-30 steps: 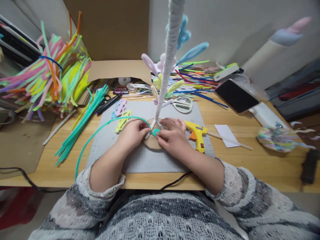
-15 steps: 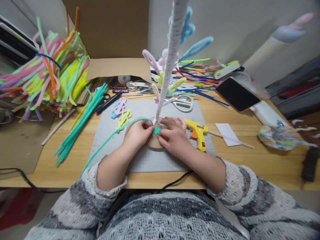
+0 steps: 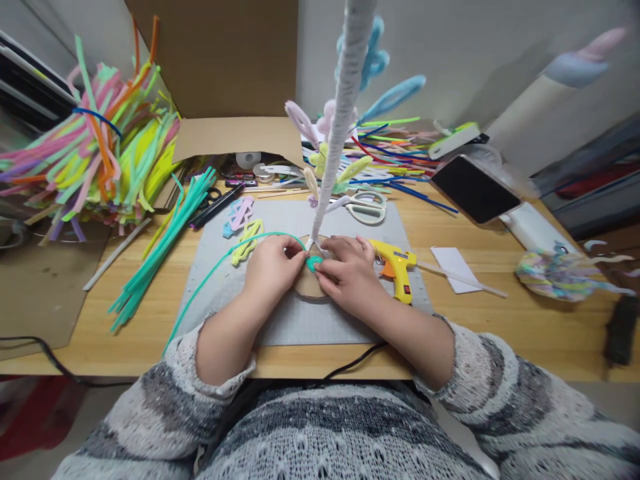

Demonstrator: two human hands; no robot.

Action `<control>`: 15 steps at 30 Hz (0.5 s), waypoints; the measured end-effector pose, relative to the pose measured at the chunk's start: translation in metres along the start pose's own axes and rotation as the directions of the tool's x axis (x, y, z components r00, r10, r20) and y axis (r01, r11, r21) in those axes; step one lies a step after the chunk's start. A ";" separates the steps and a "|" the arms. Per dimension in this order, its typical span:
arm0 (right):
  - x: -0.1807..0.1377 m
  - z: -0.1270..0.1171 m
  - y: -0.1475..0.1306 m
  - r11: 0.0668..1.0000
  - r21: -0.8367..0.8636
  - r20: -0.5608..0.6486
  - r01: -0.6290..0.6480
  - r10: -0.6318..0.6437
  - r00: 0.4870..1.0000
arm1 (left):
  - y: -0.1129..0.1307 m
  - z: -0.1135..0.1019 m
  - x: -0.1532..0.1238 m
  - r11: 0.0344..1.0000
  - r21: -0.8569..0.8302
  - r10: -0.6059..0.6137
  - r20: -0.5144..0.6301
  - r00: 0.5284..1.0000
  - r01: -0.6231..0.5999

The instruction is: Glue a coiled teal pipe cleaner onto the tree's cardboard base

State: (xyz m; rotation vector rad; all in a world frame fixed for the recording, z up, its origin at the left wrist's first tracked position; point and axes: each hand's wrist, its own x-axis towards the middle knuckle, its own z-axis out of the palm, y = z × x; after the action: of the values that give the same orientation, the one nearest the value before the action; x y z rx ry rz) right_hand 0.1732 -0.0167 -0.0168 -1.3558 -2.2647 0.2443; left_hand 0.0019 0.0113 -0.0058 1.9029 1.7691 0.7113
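A green pipe cleaner [image 3: 219, 257] trails from a small flat coil down toward my left sleeve. My left hand [image 3: 273, 267] is closed, thumb and fingertips pinching the strand beside the coil. On the coil's other side my right hand [image 3: 349, 270] is closed, its thumb and finger pressing the coil's edge. The coil lies over a round cardboard base [image 3: 311, 289], at the foot of an upright white-wrapped stem [image 3: 336, 127]. Pastel pipe-cleaner flowers and loops, such as a blue loop [image 3: 393, 99], stick out from the stem.
A grey cutting mat [image 3: 220, 293] lies under the base. A yellow glue gun [image 3: 400, 270] rests right of my right hand, scissors [image 3: 367, 207] behind it. Green pipe cleaners [image 3: 160, 260] lie left; a big multicoloured bundle [image 3: 95, 153] stands behind them. A phone [image 3: 475, 189] lies at right.
The trailing green strand has shifted slightly, its arc now bowing a little higher at the left. Both hands stay at the coil, almost unmoved.
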 end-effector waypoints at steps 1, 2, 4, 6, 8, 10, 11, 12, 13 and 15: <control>0.000 0.000 0.000 1.000 -0.001 0.003 -0.002 0.002 1.000 | 0.001 0.000 0.000 1.000 0.003 0.015 0.001 1.000 -0.015; 0.000 0.000 0.000 1.000 -0.002 0.005 -0.003 0.003 1.000 | 0.002 0.001 0.000 0.999 0.001 0.032 0.002 0.999 -0.032; 0.001 -0.001 -0.001 1.000 -0.004 0.008 -0.002 0.002 1.000 | 0.003 0.002 -0.001 0.998 -0.009 0.070 0.005 0.998 -0.070; 0.001 -0.001 0.000 1.000 -0.005 0.007 0.002 -0.002 1.000 | 0.004 0.003 -0.001 0.994 -0.014 0.112 0.014 0.994 -0.112; 0.000 -0.001 0.000 1.000 -0.005 0.006 0.004 -0.004 1.000 | 0.004 0.004 0.000 0.988 -0.009 0.152 0.023 0.988 -0.152; 0.000 -0.001 0.000 1.000 -0.007 0.007 0.005 -0.005 1.000 | 0.003 0.004 0.001 0.984 -0.004 0.176 0.033 0.984 -0.176; 0.001 -0.001 0.000 1.000 -0.007 0.010 0.005 -0.005 1.000 | 0.003 0.004 0.001 0.982 -0.002 0.186 0.042 0.982 -0.187; 0.001 -0.001 0.000 1.000 -0.008 0.012 0.003 -0.003 1.000 | 0.003 0.005 0.001 0.980 0.001 0.198 0.052 0.979 -0.198; 0.001 -0.001 0.000 1.000 -0.009 0.016 0.001 -0.001 1.000 | 0.003 0.004 0.001 0.977 0.008 0.210 0.063 0.976 -0.211; 0.001 -0.001 0.000 1.000 -0.012 0.021 -0.001 0.001 1.000 | 0.003 0.003 0.000 0.971 0.030 0.233 0.079 0.969 -0.236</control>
State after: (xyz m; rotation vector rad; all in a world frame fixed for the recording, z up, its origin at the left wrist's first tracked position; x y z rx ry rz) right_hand 0.1732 -0.0164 -0.0154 -1.3664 -2.2864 0.2473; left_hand 0.0063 0.0107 -0.0067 2.1600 1.5395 0.6803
